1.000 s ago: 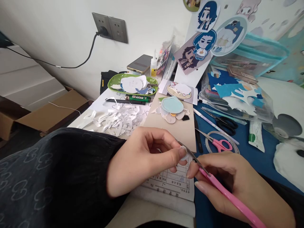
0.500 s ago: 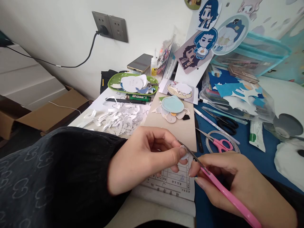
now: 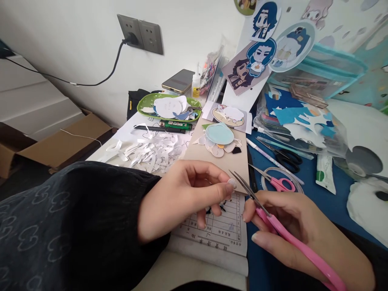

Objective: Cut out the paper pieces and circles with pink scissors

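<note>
My left hand (image 3: 194, 192) pinches a small white paper piece (image 3: 232, 183) between thumb and fingertip. Pink-handled scissors (image 3: 291, 234) are in my right hand (image 3: 303, 226), their blades slightly parted and pointing up and left, just right of the paper and apart from it. Below both hands lies an open printed form book (image 3: 212, 238). Small dark scraps show on its page, partly hidden by my left fingers. Beyond my hands, a pale blue oval cutout (image 3: 220, 133) rests on a pile of paper cutouts upon a beige board (image 3: 197, 161).
White paper strips (image 3: 154, 153) lie heaped left of the board. Behind them stands a green tray (image 3: 145, 104) of cutouts. Small pink scissors (image 3: 281, 184), black scissors (image 3: 289, 159) and a white tube (image 3: 325, 173) lie on the right. A glue bottle (image 3: 196, 85) stands beside a phone (image 3: 179, 81).
The scissors' blades have parted and moved off the white paper piece. My left fingers have shifted slightly, so the dark scraps on the page now show.
</note>
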`<state>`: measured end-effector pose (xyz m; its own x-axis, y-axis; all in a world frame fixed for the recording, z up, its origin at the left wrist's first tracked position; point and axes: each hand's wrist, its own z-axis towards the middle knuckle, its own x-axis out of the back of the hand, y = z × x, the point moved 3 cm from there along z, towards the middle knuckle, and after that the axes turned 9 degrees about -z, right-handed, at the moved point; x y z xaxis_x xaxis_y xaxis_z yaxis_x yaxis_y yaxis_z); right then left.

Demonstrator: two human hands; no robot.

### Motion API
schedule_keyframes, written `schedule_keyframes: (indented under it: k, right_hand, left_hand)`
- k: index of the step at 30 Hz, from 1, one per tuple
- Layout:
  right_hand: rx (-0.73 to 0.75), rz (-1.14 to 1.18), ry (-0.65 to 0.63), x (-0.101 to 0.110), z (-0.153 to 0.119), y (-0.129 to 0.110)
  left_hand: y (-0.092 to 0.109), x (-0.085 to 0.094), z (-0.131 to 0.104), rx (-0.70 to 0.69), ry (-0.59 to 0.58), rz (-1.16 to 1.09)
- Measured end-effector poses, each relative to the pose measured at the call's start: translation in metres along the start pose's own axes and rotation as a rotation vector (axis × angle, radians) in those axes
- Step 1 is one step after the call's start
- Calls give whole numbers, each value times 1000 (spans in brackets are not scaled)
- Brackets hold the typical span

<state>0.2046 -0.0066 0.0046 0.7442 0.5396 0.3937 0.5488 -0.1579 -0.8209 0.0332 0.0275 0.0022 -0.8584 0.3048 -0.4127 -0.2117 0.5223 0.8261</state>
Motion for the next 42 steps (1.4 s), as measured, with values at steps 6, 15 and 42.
schedule_keyframes:
  k: [6,15,42]
  right_hand:
    - [-16,-8,31,-10,0,3]
    - [-49,73,169,-24,1,-2]
    - [46,-38,178,-27,1,5]
  left_hand:
    - [-1,0,1,-33,1,-29]
    - [0,-1,-1,-86,22,-27]
    - [1,-12,-6,-197,-90,-246]
